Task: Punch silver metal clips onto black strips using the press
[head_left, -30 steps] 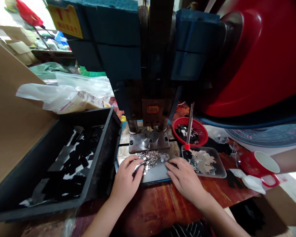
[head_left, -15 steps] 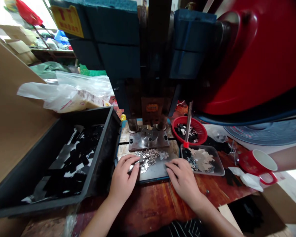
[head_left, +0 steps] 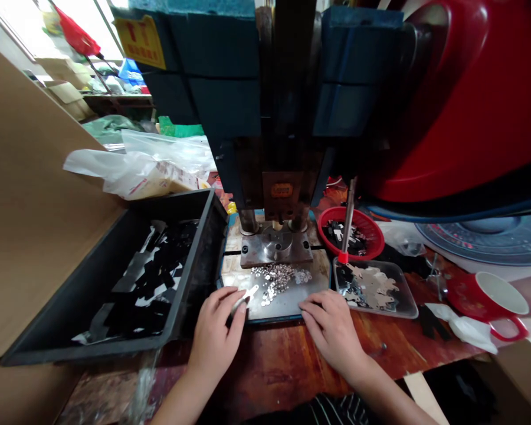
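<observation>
My left hand (head_left: 219, 327) is closed, with a thin flat metal strip (head_left: 250, 291) pinched between thumb and fingers. The strip has a rounded end and points up and right over the metal plate. My right hand (head_left: 330, 321) is at the plate's right front corner, its thumb and fingertips pressed together; whatever they pinch, if anything, is hidden. Between the hands, small shiny ring-like metal parts (head_left: 277, 280) lie piled on the grey plate (head_left: 287, 304). Behind them, a steel die block (head_left: 277, 247) sits under the blue press (head_left: 287, 106).
A black bin (head_left: 194, 260) with dark and pale flat pieces stands left. To the right are a red basket (head_left: 377, 248), a clear tray (head_left: 409, 301) of flat metal parts (head_left: 374, 286), a rod with a red end (head_left: 347, 227) and a red mug (head_left: 469, 295). The red wheel cover (head_left: 469, 118) overhangs them.
My left hand has drawn back from the pile toward the front left, and the metal strip in it now shows clearly. My right hand stays by the plate's edge. The view has shifted slightly.
</observation>
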A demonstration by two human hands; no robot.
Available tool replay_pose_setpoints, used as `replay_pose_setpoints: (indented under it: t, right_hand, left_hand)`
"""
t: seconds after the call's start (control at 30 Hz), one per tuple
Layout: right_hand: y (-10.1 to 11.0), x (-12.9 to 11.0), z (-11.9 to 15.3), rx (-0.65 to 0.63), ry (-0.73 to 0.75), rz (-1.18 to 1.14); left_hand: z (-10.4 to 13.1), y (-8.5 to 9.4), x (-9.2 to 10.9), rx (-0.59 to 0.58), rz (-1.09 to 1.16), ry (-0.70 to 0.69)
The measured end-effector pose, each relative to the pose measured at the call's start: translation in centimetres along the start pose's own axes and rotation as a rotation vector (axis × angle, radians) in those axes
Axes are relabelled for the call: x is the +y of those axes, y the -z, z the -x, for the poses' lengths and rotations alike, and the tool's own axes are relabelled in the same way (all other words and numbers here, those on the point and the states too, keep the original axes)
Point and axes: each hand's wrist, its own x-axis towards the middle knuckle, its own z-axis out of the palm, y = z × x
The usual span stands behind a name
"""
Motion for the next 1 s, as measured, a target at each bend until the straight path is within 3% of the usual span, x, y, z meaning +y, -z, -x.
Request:
replay_pose_setpoints:
  t: [0.13,0.4,0.5,0.63,0.7,0.8,1.0]
  right_hand:
    - [-0.1,0.2,0.1,0.004,0.02,0.005]
    - [0.0,-0.4,0.1,0.016,0.003,-0.037]
    - [2.0,1.0,0.1,-0.003,-0.013,-0.061]
    - [6.2,5.5,-0.2,0.024,-0.178,0.123]
    - [7.7,7.7,-0.6,-0.089,-0.227,0.239]
    - [8.4,9.4,-1.5,-0.295,-0.181,0.339]
    - [7.8,8.6,-3.9,-0.551,-0.095,0.405]
  left_hand:
    - [0.7,-0.4,-0.1,-0.073,-0.132,-0.116]
    - [1.7,-0.3,0.2,-0.08,-0.134,-0.115]
    - [1.3,-0.6,0.4,-0.042,-0.073,-0.144]
    - [-0.5,-1.0,1.2,0.002,0.005,-0.168]
    - [-1.6,-1.2,1.7,0.023,0.037,-0.165]
    - [-2.8,-1.7,2.0,0.04,0.077,-0.147]
    - [-2.9,-2.6,1.5,0.095,0.125,-0.127]
